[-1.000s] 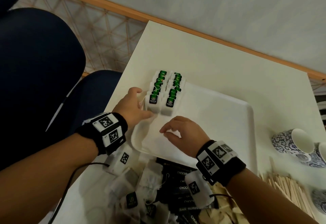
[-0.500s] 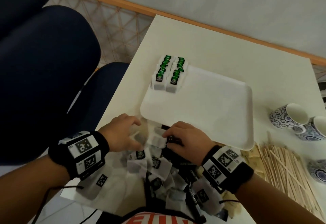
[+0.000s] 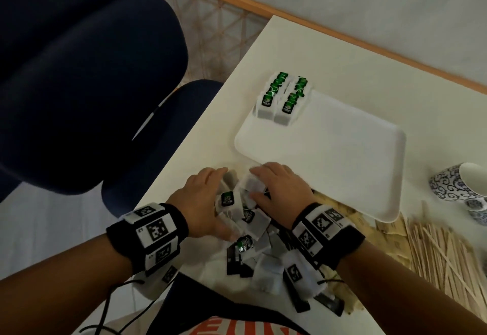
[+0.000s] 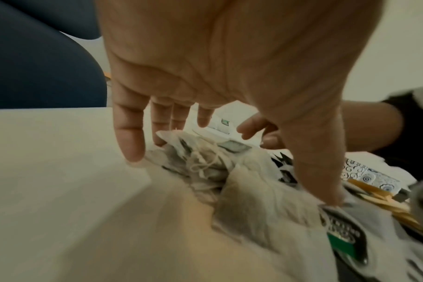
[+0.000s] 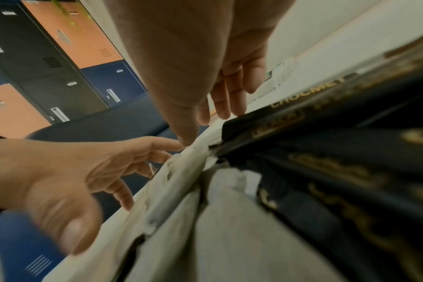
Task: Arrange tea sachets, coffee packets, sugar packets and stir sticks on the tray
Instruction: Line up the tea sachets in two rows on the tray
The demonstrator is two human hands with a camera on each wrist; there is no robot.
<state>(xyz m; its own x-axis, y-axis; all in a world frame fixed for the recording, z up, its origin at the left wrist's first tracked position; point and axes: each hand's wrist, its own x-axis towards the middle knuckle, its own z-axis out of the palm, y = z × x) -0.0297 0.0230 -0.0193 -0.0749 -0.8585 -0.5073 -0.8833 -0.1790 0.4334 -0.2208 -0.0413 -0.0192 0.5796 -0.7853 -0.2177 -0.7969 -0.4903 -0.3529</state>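
A white tray (image 3: 329, 155) lies on the table, with two rows of green-tagged tea sachets (image 3: 282, 97) standing at its far left corner. In front of the tray is a loose pile of tea sachets (image 3: 247, 218) mixed with black coffee packets (image 3: 234, 258). My left hand (image 3: 208, 200) rests on the pile's left side, fingers spread and straight; in the left wrist view its fingertips (image 4: 131, 148) touch the sachets (image 4: 205, 166). My right hand (image 3: 274, 189) lies flat over a sachet at the pile's top. Its thumb (image 5: 186, 139) touches a white sachet beside the coffee packets (image 5: 326, 133).
Wooden stir sticks (image 3: 442, 250) lie in a heap to the right of the pile. Blue-patterned cups (image 3: 458, 184) stand past the tray's right edge. A dark blue chair (image 3: 79, 84) is close to the table's left edge (image 3: 184, 150).
Both hands have pulled back from the tea rows on the tray to the loose pile at the near edge. They now rest on loose sachets. The tray rows are unchanged.
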